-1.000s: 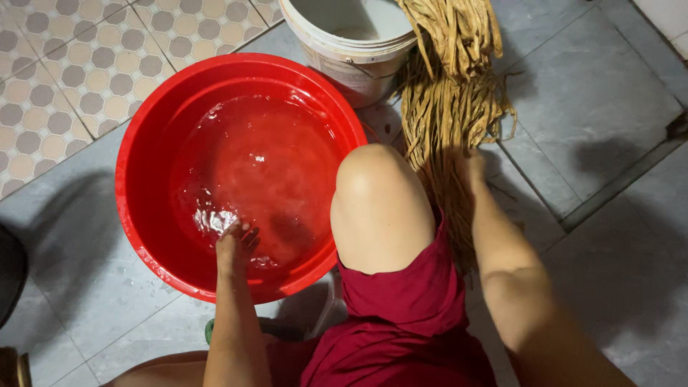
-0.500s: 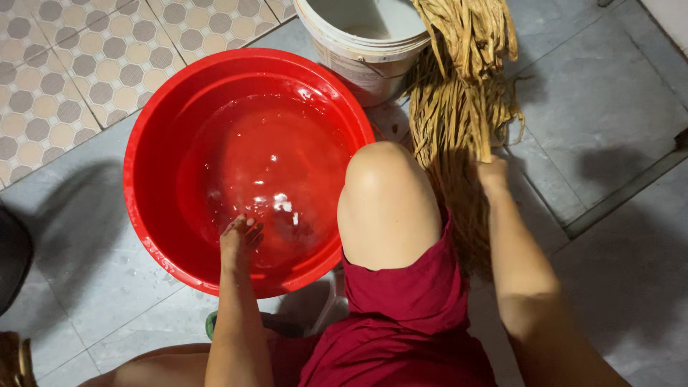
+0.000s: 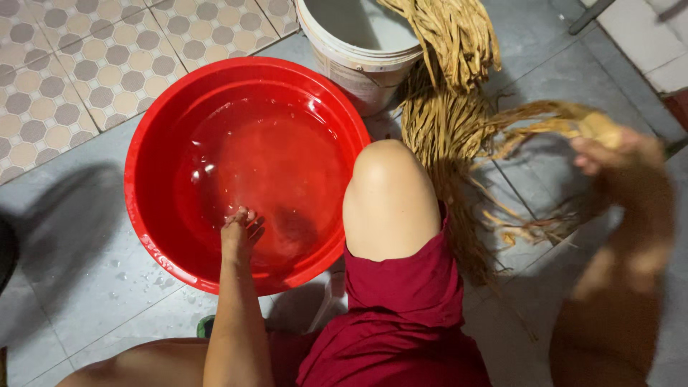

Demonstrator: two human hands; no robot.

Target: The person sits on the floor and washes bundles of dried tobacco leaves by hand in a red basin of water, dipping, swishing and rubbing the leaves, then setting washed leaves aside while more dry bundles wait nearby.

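A big round red basin [image 3: 154, 236] full of water stands on the grey floor in front of my knee. My left hand [image 3: 239, 229] dips into the water near the basin's front side, fingers curled, with nothing visible in it. My right hand [image 3: 609, 150], blurred by motion, is raised at the right and grips a bunch of long tan fibre strands [image 3: 534, 122]. That bunch trails back to a larger heap of the same strands [image 3: 444, 129] lying on the floor and draped over a white bucket [image 3: 358, 61].
Patterned hexagon tiles [image 3: 86, 64] cover the floor at the upper left; grey tiles lie elsewhere, wet with drops near the basin. My knee and red shorts [image 3: 401, 301] fill the lower middle. A dark object [image 3: 6, 251] sits at the left edge.
My right hand has lifted away from the strand heap toward the right, pulling a bunch of strands up. My left hand stays in the water, shifted slightly; the view moved closer.
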